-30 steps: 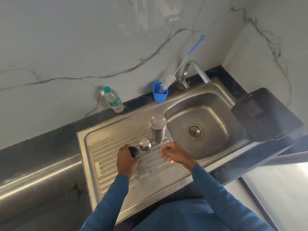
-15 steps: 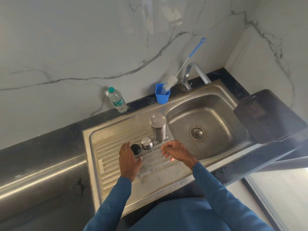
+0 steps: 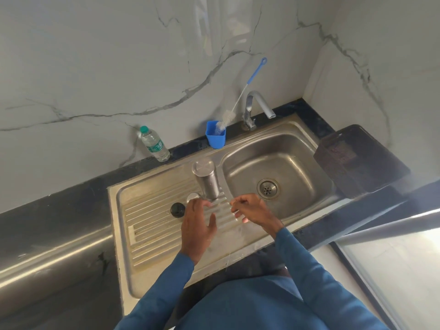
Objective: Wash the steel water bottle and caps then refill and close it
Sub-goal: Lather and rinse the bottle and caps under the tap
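The steel water bottle point(image 3: 206, 179) stands upside down on the ribbed drainboard point(image 3: 152, 217), just left of the sink basin point(image 3: 277, 172). A small steel cap point(image 3: 192, 196) lies at its foot, partly covered by my fingers. The black cap point(image 3: 177, 209) lies alone on the drainboard, left of the steel cap. My left hand point(image 3: 198, 226) hovers over the drainboard with fingers spread, its tips over the steel cap; it holds nothing. My right hand point(image 3: 250, 209) hangs at the basin's near left corner with fingers loosely curled, empty.
A blue cup point(image 3: 216, 135) with a blue-handled bottle brush point(image 3: 240, 98) stands behind the sink beside the tap point(image 3: 258, 108). A plastic water bottle point(image 3: 154, 144) stands by the marble wall. A dark board point(image 3: 362, 163) lies right of the basin. Drain point(image 3: 267, 188) sits mid-basin.
My left hand let go of the black cap, which now lies on the drainboard, and moved right toward the steel cap. My right hand barely moved.
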A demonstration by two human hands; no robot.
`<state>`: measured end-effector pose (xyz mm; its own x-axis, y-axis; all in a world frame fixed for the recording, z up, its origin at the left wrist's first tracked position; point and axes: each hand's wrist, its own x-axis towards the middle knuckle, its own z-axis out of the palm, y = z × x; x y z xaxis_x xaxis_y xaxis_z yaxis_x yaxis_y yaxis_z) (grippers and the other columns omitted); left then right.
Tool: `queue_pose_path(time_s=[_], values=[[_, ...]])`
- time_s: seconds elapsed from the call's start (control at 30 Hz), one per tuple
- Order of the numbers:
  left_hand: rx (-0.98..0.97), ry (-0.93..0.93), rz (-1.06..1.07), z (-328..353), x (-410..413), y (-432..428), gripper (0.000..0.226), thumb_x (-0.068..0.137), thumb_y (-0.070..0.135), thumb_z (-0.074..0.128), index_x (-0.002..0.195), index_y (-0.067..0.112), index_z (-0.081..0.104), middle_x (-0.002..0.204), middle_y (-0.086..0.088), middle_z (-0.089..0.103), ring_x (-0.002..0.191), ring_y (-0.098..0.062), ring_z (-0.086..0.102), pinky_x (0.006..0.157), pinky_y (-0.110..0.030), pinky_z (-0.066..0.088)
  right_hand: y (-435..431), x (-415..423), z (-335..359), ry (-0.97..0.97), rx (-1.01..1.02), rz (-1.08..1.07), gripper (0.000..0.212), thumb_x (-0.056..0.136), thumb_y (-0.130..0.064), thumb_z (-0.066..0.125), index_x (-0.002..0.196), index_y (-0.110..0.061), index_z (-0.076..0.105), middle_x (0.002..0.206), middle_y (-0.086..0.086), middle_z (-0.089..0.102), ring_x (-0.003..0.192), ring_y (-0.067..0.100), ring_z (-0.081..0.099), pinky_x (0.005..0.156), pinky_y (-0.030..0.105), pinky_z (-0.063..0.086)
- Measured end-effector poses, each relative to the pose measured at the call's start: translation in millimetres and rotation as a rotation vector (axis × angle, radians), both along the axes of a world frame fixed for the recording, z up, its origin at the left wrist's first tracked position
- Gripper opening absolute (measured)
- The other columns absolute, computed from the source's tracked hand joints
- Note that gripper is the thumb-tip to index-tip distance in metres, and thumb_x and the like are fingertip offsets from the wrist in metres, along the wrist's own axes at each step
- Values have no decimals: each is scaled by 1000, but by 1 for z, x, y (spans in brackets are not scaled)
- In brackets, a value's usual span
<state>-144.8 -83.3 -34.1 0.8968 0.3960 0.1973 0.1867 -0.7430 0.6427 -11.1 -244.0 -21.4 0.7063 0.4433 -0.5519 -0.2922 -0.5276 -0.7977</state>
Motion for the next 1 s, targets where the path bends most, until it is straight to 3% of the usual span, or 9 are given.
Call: queue_pose_path(time_s=[0.17,0.27,0.4,0.53,0.67,0.83,1.0], values=[[-38,-43,-155,17,34,-43,29,89,6,74,111,17,59,113,4,56,102,-14,57,86,-35,55,-43,25,9,-94,-61,-93,10,89,-17,71,90,-14,81,84,4,81,82,24,79,76,39,62],[-14,-59,-226,24,63,-65,26,91,7,73,112,15,60,111,4,56,97,-13,56,84,-32,53,-68,45,19,-141,-67,-136,11,89,-12,69,90,-9,80,86,11,80,82,29,79,62,33,62],[-4,-49,-229,29,103,-86,26,91,8,71,114,17,61,111,6,57,95,-8,54,86,-22,46,-92,76,30,-193,-99,-124,12,91,-11,68,93,-8,80,79,7,78,66,16,75,54,25,59],[-10,-30,-185,32,134,-102,28,89,8,71,113,19,61,112,7,59,97,-8,55,84,-20,47,-103,106,28,-205,-100,-85,9,90,-20,72,89,-17,80,79,3,80,78,21,79,78,39,66],[-14,-39,-141,30,153,-115,28,87,6,72,113,16,62,112,4,59,97,-7,53,85,-27,52,-107,125,29,-231,-85,7,12,92,-10,69,93,-16,79,83,2,81,76,15,78,83,38,65],[-7,-47,-24,34,164,-121,30,90,7,70,118,16,62,116,3,60,104,-12,58,91,-32,54,-100,140,28,-515,-46,134,26,86,11,69,102,-5,81,96,6,80,86,14,76,88,33,63],[29,-65,51,44,169,-112,39,92,8,68,129,18,59,127,2,61,118,-18,61,96,-33,55,-76,151,53,-934,171,-9,14,95,-3,67,99,-8,79,92,-3,78,79,5,70,73,14,57]])
